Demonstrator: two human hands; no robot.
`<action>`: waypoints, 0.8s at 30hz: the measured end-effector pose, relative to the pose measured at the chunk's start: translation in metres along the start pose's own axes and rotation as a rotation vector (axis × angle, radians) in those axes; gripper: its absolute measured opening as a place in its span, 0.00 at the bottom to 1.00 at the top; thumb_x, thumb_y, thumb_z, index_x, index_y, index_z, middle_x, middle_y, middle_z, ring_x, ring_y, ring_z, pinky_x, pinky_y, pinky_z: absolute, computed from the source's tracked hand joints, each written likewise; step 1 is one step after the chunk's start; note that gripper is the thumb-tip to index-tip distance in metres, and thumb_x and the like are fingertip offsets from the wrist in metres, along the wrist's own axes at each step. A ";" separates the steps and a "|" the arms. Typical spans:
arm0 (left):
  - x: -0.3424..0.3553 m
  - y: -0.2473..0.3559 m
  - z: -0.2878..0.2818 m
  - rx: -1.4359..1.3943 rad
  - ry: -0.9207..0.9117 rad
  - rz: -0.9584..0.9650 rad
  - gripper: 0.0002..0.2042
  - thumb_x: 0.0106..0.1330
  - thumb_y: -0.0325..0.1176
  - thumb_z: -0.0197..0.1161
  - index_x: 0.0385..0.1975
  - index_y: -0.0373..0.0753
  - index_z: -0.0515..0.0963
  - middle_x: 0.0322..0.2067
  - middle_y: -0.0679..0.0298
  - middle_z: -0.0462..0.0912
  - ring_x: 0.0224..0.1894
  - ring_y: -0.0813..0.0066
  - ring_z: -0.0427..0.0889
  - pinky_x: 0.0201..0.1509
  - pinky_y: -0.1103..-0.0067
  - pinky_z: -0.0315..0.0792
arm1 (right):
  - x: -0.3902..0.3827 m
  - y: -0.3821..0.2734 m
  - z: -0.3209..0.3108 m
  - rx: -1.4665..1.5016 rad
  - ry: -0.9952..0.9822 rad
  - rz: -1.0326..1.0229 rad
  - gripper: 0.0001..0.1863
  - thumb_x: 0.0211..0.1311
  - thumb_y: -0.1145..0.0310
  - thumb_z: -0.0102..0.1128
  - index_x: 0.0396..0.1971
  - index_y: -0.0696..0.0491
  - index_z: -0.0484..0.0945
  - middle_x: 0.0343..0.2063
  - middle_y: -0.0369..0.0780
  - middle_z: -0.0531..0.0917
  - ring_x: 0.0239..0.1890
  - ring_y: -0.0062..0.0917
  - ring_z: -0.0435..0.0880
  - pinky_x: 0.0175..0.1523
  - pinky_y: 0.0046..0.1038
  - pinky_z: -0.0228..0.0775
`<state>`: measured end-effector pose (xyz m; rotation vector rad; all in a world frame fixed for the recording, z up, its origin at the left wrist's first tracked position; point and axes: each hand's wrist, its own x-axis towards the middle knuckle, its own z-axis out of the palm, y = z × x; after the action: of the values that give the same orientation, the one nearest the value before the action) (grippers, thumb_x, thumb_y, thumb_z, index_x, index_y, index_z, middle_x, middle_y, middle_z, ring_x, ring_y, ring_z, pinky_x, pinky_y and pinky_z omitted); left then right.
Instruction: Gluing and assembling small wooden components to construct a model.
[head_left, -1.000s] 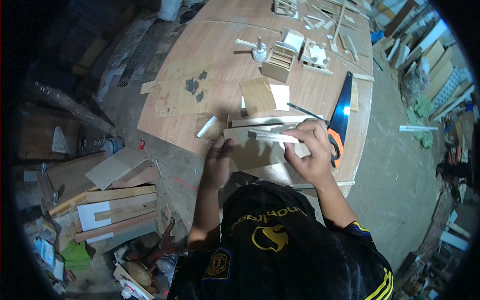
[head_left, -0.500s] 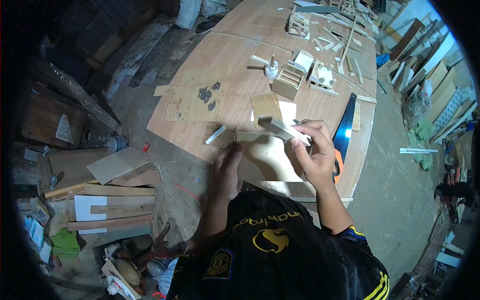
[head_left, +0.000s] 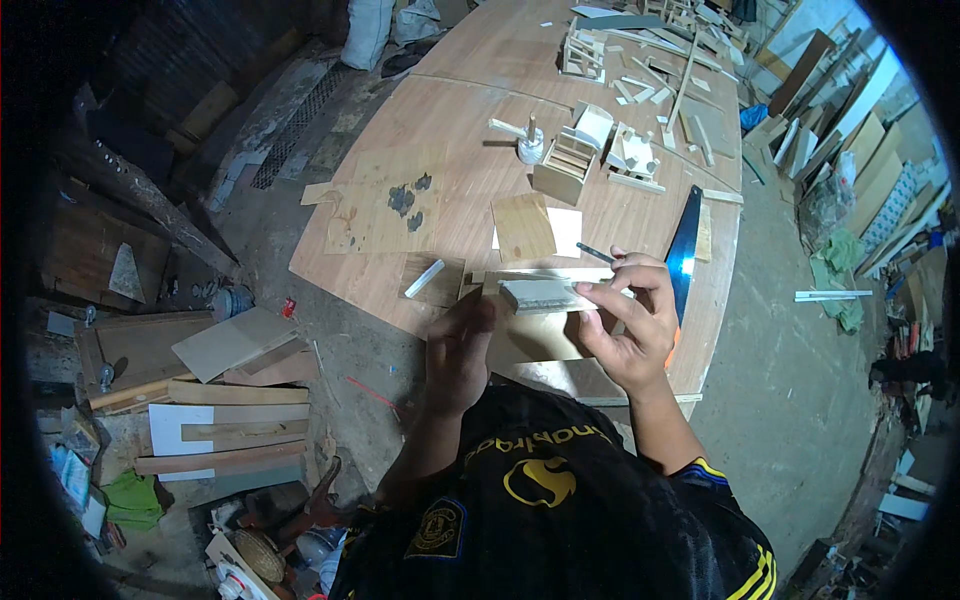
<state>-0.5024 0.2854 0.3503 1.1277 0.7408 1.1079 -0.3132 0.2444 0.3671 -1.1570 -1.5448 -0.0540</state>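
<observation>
My right hand (head_left: 640, 320) grips a small wooden block (head_left: 545, 296) between thumb and fingers, above a pale wooden panel (head_left: 540, 340) at the near edge of the workbench. A dark pencil-like stick (head_left: 597, 252) juts from between the same hand's fingers. My left hand (head_left: 460, 350) is raised at the panel's left edge, close to the block's left end. Its fingers are stretched out and in shadow; whether they touch the panel is unclear. Beyond the panel lie a thin wooden piece (head_left: 523, 227) and a white sheet (head_left: 567, 230).
A handsaw (head_left: 688, 245) with an orange handle lies along the bench's right side. Farther back stand a white pot (head_left: 530, 148) with sticks, a small wooden box (head_left: 563, 175) and other wooden assemblies. A stained board (head_left: 385, 200) lies left. Wood scraps (head_left: 240, 340) cover the floor at left.
The block in my right hand has turned from slanted to nearly level and moved slightly toward me and left. My left hand's fingers have shifted from the panel's edge toward the block.
</observation>
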 end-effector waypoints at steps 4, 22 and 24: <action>0.000 -0.005 -0.001 -0.044 0.013 0.006 0.17 0.71 0.40 0.51 0.44 0.30 0.76 0.38 0.62 0.80 0.41 0.80 0.74 0.47 0.82 0.67 | 0.001 -0.001 -0.001 -0.016 0.045 -0.032 0.18 0.37 0.75 0.67 0.35 0.51 0.85 0.30 0.38 0.72 0.38 0.32 0.73 0.51 0.39 0.70; 0.009 0.000 -0.009 -0.291 0.169 -0.281 0.18 0.70 0.36 0.49 0.51 0.27 0.69 0.45 0.56 0.77 0.45 0.70 0.79 0.50 0.77 0.73 | 0.021 0.000 -0.019 1.051 0.303 0.970 0.12 0.62 0.74 0.58 0.44 0.59 0.73 0.36 0.39 0.82 0.36 0.16 0.79 0.44 0.19 0.70; 0.009 -0.002 -0.010 -0.249 0.201 -0.275 0.17 0.70 0.35 0.48 0.51 0.27 0.70 0.45 0.56 0.77 0.45 0.70 0.79 0.50 0.77 0.73 | 0.021 0.002 -0.017 1.050 0.297 0.984 0.12 0.62 0.74 0.58 0.44 0.59 0.73 0.36 0.38 0.82 0.36 0.15 0.79 0.43 0.18 0.69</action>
<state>-0.5079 0.2968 0.3457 0.6881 0.8598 1.0537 -0.2965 0.2480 0.3882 -0.8395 -0.4380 1.0602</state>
